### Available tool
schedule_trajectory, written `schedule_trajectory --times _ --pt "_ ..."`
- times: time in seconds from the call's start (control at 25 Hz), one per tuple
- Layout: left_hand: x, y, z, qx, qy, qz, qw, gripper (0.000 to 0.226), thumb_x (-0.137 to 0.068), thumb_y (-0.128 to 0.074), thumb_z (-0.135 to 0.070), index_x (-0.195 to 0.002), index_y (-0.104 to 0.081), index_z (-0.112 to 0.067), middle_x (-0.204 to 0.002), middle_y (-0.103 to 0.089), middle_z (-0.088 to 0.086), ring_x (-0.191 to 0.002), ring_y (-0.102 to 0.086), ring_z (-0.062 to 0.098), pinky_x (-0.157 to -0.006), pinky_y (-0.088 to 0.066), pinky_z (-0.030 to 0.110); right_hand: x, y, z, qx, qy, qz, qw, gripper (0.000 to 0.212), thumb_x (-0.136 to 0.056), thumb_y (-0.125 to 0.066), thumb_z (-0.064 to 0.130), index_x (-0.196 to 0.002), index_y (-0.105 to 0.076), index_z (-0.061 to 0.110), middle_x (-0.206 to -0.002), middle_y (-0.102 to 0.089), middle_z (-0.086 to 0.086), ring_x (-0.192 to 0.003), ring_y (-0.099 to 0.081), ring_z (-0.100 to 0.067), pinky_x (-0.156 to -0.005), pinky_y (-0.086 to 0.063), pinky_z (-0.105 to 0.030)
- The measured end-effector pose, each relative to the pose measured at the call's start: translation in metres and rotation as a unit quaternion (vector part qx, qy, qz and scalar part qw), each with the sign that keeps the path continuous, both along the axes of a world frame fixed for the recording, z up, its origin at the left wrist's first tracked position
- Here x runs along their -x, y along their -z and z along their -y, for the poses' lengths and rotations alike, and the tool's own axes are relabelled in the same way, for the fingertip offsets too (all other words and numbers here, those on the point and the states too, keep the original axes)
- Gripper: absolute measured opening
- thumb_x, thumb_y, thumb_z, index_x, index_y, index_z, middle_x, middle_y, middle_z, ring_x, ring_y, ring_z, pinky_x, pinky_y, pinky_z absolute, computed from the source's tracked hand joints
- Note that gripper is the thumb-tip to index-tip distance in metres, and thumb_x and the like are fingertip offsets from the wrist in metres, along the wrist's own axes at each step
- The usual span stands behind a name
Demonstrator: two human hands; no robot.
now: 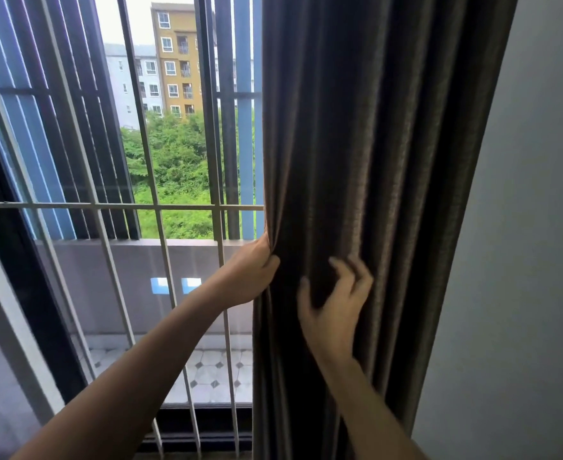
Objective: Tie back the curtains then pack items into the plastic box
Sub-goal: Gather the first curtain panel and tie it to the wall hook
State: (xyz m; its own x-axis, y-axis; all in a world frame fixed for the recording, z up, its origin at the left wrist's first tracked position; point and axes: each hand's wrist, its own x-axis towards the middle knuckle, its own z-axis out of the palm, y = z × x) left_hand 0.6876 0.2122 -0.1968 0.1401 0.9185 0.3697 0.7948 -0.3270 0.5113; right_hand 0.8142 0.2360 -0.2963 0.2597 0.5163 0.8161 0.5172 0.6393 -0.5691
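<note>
Curtain [373, 144] of dark pleated cloth hung right of centre, between barred window [155, 206] at left and grey wall [522, 227] at right. The left hand [250, 273] gripped its edge at mid-frame; the blurred right hand [335, 313] curled round a fold beside it.

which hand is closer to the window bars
Left. The left hand grips the curtain by its edge, beside the window bars; the right hand is at its front folds, farther off.
</note>
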Motion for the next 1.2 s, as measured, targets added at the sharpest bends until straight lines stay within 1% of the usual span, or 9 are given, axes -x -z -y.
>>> schedule_trajectory --times 0.16,0.28,0.4,0.48,0.64,0.8,0.96,1.08,1.2 --pt "-0.001 0.002 -0.001 0.003 -0.001 0.009 1.000 0.021 -0.095 -0.034 -0.001 -0.113 -0.044 -0.008 -0.078 -0.043 -0.016 -0.074 -0.044 0.010 -0.058 -0.036 0.006 -0.013 -0.040 -0.021 0.035 0.041 -0.040 0.998 0.060 -0.082 -0.067 0.016 -0.133 -0.036 0.006 -0.136 -0.037 -0.015 -0.123 -0.041 -0.026 -0.105 -0.038 -0.037" --pt "-0.001 0.004 -0.003 0.007 0.004 0.020 1.000 0.027 -0.094 -0.034 -0.001 -0.120 -0.043 -0.004 -0.078 -0.042 -0.017 -0.069 -0.044 0.003 -0.060 -0.036 0.006 -0.019 -0.040 -0.025 0.093 0.019 0.004 0.996 0.052 -0.085 -0.065 0.018 -0.132 -0.043 0.009 -0.110 -0.057 -0.005 -0.094 -0.056 -0.021 -0.079 -0.047 -0.030" --pt "-0.006 0.004 -0.009 0.002 0.015 0.030 0.999 0.035 -0.093 -0.035 0.000 -0.126 -0.041 -0.005 -0.098 -0.050 -0.003 -0.088 -0.046 0.012 -0.072 -0.032 0.015 -0.017 -0.011 -0.026 0.113 -0.035 0.114 0.986 0.033 -0.083 -0.061 0.008 -0.116 -0.055 0.007 -0.112 -0.059 -0.011 -0.099 -0.057 -0.028 -0.087 -0.049 -0.036" --pt "-0.013 0.003 -0.013 0.016 0.023 0.037 0.999 0.041 -0.092 -0.035 0.000 -0.133 -0.036 -0.001 -0.118 -0.052 0.009 -0.103 -0.048 0.021 -0.079 -0.036 0.022 -0.015 0.017 -0.023 0.200 -0.129 0.139 0.961 0.038 -0.086 -0.055 0.008 -0.124 -0.047 0.011 -0.119 -0.059 -0.009 -0.107 -0.059 -0.027 -0.093 -0.049 -0.039" --pt "-0.024 0.008 -0.022 0.046 0.046 0.051 0.997 0.047 -0.092 -0.033 0.000 -0.138 -0.031 0.002 -0.141 -0.039 0.022 -0.131 -0.034 0.034 -0.107 -0.031 0.038 -0.013 0.055 -0.015 0.292 -0.168 0.211 0.918 0.048 -0.090 -0.043 0.012 -0.136 -0.032 0.018 -0.122 -0.061 -0.010 -0.112 -0.058 -0.032 -0.092 -0.048 -0.042" --pt "-0.030 0.010 -0.026 0.044 0.056 0.057 0.996 0.049 -0.092 -0.032 -0.001 -0.141 -0.028 0.000 -0.142 -0.038 0.018 -0.131 -0.035 0.030 -0.108 -0.030 0.035 -0.009 0.052 -0.016 0.318 -0.183 0.253 0.895 0.065 -0.083 -0.045 0.011 -0.144 -0.022 0.017 -0.132 -0.054 -0.012 -0.118 -0.053 -0.033 -0.097 -0.044 -0.037" --pt "-0.033 0.007 -0.025 0.031 0.070 0.065 0.995 0.055 -0.091 -0.032 -0.002 -0.145 -0.026 -0.009 -0.144 -0.038 0.008 -0.134 -0.031 0.024 -0.114 -0.025 0.036 -0.004 0.052 -0.003 0.305 -0.229 0.244 0.891 0.082 -0.073 -0.053 0.023 -0.146 -0.017 0.026 -0.136 -0.050 0.001 -0.122 -0.051 -0.018 -0.101 -0.041 -0.024" --pt "-0.033 0.007 -0.026 0.027 0.072 0.058 0.995 0.050 -0.093 -0.037 -0.010 -0.142 -0.030 -0.013 -0.141 -0.040 0.005 -0.125 -0.037 0.017 -0.104 -0.029 0.028 0.001 0.057 0.002 0.270 -0.237 0.217 0.908 0.074 -0.080 -0.058 0.031 -0.145 -0.023 0.023 -0.140 -0.045 0.007 -0.129 -0.043 -0.009 -0.105 -0.032 -0.017" --pt "-0.036 0.016 -0.028 -0.035 0.051 0.015 0.998 0.056 -0.090 -0.053 -0.039 -0.138 -0.036 -0.017 -0.135 -0.048 0.004 -0.116 -0.049 0.018 -0.098 -0.040 0.029 0.004 0.065 0.000 0.214 -0.184 0.223 0.933 0.052 -0.088 -0.054 0.030 -0.135 -0.042 0.014 -0.131 -0.054 -0.001 -0.123 -0.051 -0.015 -0.104 -0.035 -0.019"
